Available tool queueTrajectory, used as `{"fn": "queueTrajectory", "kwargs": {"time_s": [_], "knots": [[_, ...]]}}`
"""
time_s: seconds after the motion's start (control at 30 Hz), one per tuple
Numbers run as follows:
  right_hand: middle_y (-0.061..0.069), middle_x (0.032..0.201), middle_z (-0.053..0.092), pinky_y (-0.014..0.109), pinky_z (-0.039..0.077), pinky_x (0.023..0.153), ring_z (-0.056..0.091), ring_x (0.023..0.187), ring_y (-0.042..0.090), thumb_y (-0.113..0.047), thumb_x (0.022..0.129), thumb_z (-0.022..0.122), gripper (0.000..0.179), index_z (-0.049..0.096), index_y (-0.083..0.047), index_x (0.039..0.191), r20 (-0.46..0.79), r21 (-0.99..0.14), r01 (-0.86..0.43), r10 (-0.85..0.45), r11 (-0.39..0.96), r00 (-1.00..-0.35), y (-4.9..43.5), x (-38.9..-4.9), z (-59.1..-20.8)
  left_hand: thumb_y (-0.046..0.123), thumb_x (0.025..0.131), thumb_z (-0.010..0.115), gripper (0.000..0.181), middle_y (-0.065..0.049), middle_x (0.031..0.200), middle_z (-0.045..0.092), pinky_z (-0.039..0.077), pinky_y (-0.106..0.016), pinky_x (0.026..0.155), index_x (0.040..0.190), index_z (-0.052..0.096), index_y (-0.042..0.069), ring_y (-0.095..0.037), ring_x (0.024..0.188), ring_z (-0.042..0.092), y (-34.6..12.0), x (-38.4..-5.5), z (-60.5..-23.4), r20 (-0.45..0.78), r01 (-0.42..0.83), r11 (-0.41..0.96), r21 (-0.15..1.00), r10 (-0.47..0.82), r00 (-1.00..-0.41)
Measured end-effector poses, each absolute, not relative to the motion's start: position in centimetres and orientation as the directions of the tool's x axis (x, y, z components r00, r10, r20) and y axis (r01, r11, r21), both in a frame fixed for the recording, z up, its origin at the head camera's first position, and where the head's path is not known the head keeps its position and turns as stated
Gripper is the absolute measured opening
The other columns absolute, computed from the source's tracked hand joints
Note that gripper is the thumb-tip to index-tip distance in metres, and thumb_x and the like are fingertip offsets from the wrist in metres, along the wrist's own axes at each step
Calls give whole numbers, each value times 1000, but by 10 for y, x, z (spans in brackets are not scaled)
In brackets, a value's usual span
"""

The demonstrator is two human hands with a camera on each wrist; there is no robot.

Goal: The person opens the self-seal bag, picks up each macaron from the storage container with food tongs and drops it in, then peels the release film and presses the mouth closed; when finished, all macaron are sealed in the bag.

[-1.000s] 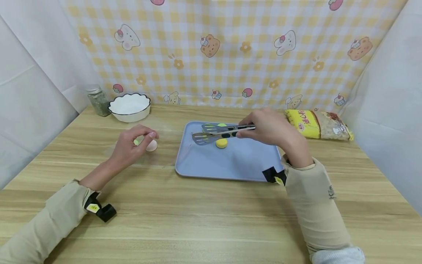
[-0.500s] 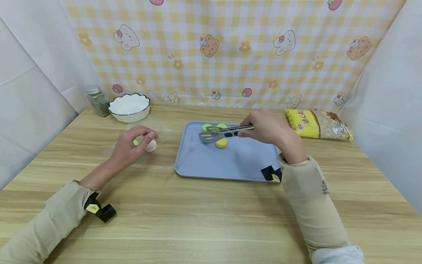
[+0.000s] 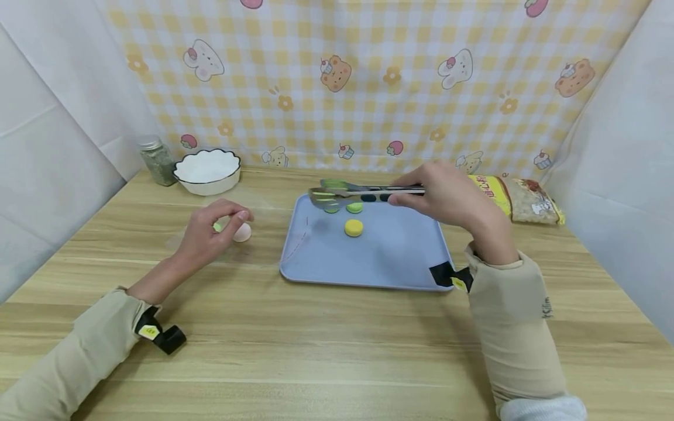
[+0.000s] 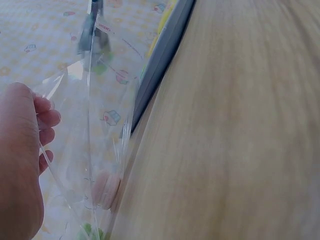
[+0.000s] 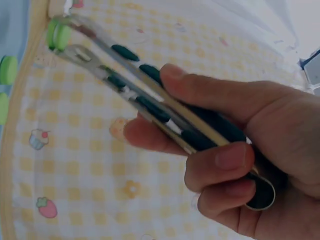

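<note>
My right hand (image 3: 447, 193) grips metal tongs (image 5: 150, 95) with dark grip pads. A green macaron (image 5: 58, 35) is pinched between the tong heads, above the back of a blue tray (image 3: 368, 275). On the tray are a yellow macaron (image 3: 354, 228) and two green macarons (image 3: 355, 207), partly behind the tongs in the head view. At the left, my left hand (image 3: 210, 231) pinches the edge of a clear plastic bag (image 4: 95, 120). A pink macaron (image 4: 106, 189) and something green (image 4: 90, 232) show through its film, low in the left wrist view.
Left of the tray at the back stand a white scalloped bowl (image 3: 207, 169) and a glass jar (image 3: 157, 161) of dried herbs. A yellow-and-clear food packet (image 3: 526, 199) lies at the back right, partly behind my right hand. A checked curtain (image 3: 368, 105) hangs behind the table.
The tongs closed around a green macaron on the tray and have lifted it up and toward the back. My right hand rose with them. My left hand kept its place.
</note>
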State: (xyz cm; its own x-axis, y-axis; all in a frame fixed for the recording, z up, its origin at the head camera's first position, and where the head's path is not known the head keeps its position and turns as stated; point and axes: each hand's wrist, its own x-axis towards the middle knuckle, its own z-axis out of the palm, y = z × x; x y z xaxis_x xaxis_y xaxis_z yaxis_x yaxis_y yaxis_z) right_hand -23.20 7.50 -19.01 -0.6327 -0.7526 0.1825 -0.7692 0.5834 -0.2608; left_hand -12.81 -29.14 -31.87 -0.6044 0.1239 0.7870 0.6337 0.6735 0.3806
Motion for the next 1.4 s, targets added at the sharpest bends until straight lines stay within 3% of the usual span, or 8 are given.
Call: {"fn": "queueTrajectory", "kwargs": {"time_s": [0.1,0.2,0.27,0.43,0.6,0.83,1.17,1.4], "knots": [[6,90,70,31,36,52,41,44,11,-28,87,67,30,70,-8,109,242,-251,-831,-799,496,-550,71,-226,-189,-14,80,60,13,-13,79,66,40,-14,71,81,68,-3,-3,82,58,-289,-127,-316,801,642,672,368,122,-587],[3,92,70,29,38,52,45,47,8,-28,87,67,28,71,-10,108,250,-232,-884,-854,405,-457,61,-219,-192,-17,78,59,14,-16,78,65,40,-14,72,81,67,-6,-2,82,57,-287,-126,-315,805,641,676,364,119,-582],[0,87,70,29,38,51,45,48,7,-29,87,66,27,71,-10,107,226,-240,-895,-875,376,-428,55,-215,-195,-17,78,59,14,-15,78,66,40,-14,72,81,67,-6,-2,82,58,-287,-126,-315,802,633,682,366,114,-587],[-5,77,67,27,39,50,48,49,6,-26,86,68,24,72,-10,105,196,-250,-899,-891,358,-409,46,-208,-200,-12,80,63,13,-9,81,67,41,-16,72,84,69,-1,-7,81,58,-289,-128,-318,794,622,690,371,111,-597],[-4,77,68,27,39,49,47,49,5,-24,85,69,23,72,-8,102,213,-248,-908,-895,339,-392,49,-205,-199,-7,84,62,10,-8,82,67,41,-17,71,85,69,0,-7,82,59,-291,-132,-319,795,628,688,364,122,-595],[-6,68,64,26,39,49,44,45,4,-28,84,70,26,73,-11,103,211,-174,-927,-907,331,-364,51,-192,-195,-14,80,62,14,-10,80,67,40,-15,71,83,69,-2,-4,81,58,-288,-129,-318,799,606,702,374,87,-595],[-3,73,67,26,44,56,51,52,3,-26,85,70,23,73,-10,100,244,-137,-952,-922,273,-300,34,-193,-207,-14,83,59,9,-18,76,64,39,-14,70,80,65,-8,-5,78,57,-267,-112,-297,802,607,701,373,85,-591],[-1,79,69,28,47,62,57,60,7,-27,86,69,25,73,-9,101,201,-150,-945,-927,291,-317,31,-194,-211,-17,79,61,15,-13,78,66,40,-16,69,82,68,-4,-6,79,57,-284,-125,-314,794,607,700,377,94,-601]]}}
